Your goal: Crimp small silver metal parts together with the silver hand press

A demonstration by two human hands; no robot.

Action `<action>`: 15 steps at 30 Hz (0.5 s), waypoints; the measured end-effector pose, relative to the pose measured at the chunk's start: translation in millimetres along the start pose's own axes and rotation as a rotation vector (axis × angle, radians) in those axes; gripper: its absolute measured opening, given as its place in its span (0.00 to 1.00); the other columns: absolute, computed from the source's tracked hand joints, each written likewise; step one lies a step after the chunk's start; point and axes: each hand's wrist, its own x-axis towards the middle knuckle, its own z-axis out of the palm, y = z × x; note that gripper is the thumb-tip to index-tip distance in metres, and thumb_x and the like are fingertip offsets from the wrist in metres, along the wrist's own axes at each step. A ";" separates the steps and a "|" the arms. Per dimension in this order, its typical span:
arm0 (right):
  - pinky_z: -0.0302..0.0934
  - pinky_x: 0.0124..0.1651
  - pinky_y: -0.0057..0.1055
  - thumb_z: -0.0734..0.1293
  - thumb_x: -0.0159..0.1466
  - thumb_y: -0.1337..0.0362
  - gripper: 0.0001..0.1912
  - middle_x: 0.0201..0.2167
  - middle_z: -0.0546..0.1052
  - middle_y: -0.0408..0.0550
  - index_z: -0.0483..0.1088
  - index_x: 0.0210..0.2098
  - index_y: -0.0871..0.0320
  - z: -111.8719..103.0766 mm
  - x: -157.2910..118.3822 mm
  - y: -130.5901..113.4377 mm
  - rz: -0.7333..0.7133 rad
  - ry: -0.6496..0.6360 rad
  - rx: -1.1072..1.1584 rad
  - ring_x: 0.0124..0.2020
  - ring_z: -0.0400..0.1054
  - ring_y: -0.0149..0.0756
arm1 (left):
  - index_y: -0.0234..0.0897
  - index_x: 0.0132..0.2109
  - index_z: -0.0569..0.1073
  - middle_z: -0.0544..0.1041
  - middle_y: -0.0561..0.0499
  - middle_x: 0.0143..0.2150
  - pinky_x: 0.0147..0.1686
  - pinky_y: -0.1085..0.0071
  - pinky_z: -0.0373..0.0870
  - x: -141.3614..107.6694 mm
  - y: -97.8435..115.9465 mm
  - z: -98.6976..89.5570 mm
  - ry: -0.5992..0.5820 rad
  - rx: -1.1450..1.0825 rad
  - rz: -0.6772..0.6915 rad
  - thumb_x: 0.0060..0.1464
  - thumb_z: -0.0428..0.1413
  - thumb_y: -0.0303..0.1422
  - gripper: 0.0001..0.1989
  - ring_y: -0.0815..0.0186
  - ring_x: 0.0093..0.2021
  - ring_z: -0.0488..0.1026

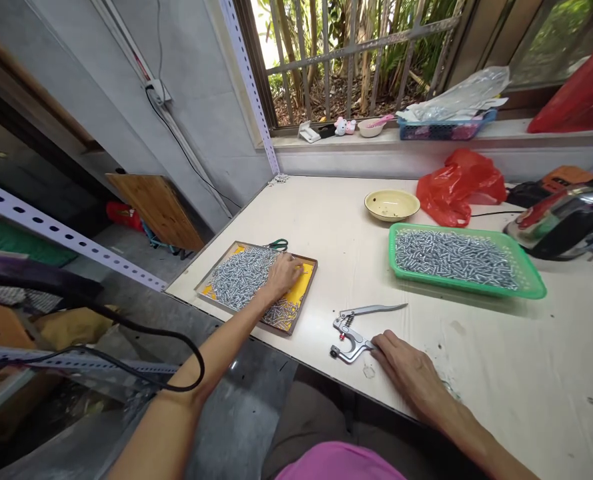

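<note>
While reaching with the left hand [282, 277] into the shallow, rectangular, brown-rimmed, yellow-based tray [299, 283], resting the right hand [409, 367] over the lower handle of the silver metal press pliers [357, 348]. Bending the left fingers down towards the tray's two-o'clock side, beside the heap of small, slim, silvery metal pieces [241, 277]; cannot tell whether pinching any. Draping the right fingers over the handle's end; cannot tell whether clenched around it. Can see the pliers' handles spread apart, with the upper one pointing to three o'clock. From the pliers, can see the tray at ten o'clock, on the pale cream surface [501, 353]. At the tray's one-o'clock edge, can make out dark green, looped scissor handles [277, 243]. At two o'clock from the pliers, can see a bright green, rectangular plastic basket [530, 272] holding more silvery pieces. Between twelve and one o'clock, can see a shallow, pale yellow, dark-rimmed bowl [392, 205], just beside a crumpled, glossy red plastic bag [461, 187].
</note>
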 end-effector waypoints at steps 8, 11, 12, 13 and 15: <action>0.55 0.30 0.29 0.53 0.71 0.61 0.10 0.36 0.69 0.45 0.64 0.39 0.54 -3.4 2.2 -0.2 0.013 -0.037 -0.045 0.33 0.68 0.34 | 0.33 0.35 0.75 0.72 0.42 0.40 0.36 0.68 0.63 3.2 13.5 -0.7 -0.100 0.132 0.247 0.59 0.48 0.25 0.11 0.59 0.45 0.65; 0.53 0.31 0.29 0.53 0.71 0.60 0.11 0.37 0.70 0.45 0.64 0.39 0.54 -8.1 2.9 -0.3 0.012 -0.053 -0.047 0.35 0.67 0.34 | 0.32 0.33 0.74 0.74 0.43 0.37 0.40 0.68 0.64 -4.8 19.3 -7.1 -0.004 0.002 0.151 0.57 0.49 0.23 0.10 0.61 0.43 0.68; 0.53 0.32 0.29 0.53 0.72 0.60 0.11 0.37 0.70 0.45 0.64 0.40 0.54 -10.1 3.1 -0.4 0.008 -0.057 -0.045 0.35 0.67 0.34 | 0.33 0.33 0.74 0.75 0.44 0.36 0.40 0.68 0.65 -10.4 23.6 -10.5 0.028 -0.078 0.089 0.56 0.49 0.23 0.09 0.63 0.41 0.69; 0.52 0.32 0.29 0.53 0.72 0.60 0.11 0.36 0.70 0.45 0.64 0.39 0.55 -12.2 3.3 -0.6 0.005 -0.062 -0.043 0.35 0.67 0.34 | 0.33 0.33 0.73 0.75 0.46 0.34 0.39 0.69 0.66 -17.7 29.4 -14.3 0.044 -0.171 0.023 0.55 0.51 0.24 0.07 0.64 0.38 0.70; 0.51 0.32 0.29 0.53 0.71 0.61 0.11 0.36 0.70 0.45 0.64 0.39 0.55 -16.8 4.1 -1.4 0.004 -0.080 -0.048 0.35 0.66 0.33 | 0.34 0.34 0.73 0.75 0.50 0.30 0.34 0.71 0.67 -37.3 45.5 -22.0 -0.007 -0.391 -0.104 0.52 0.53 0.26 0.04 0.68 0.31 0.70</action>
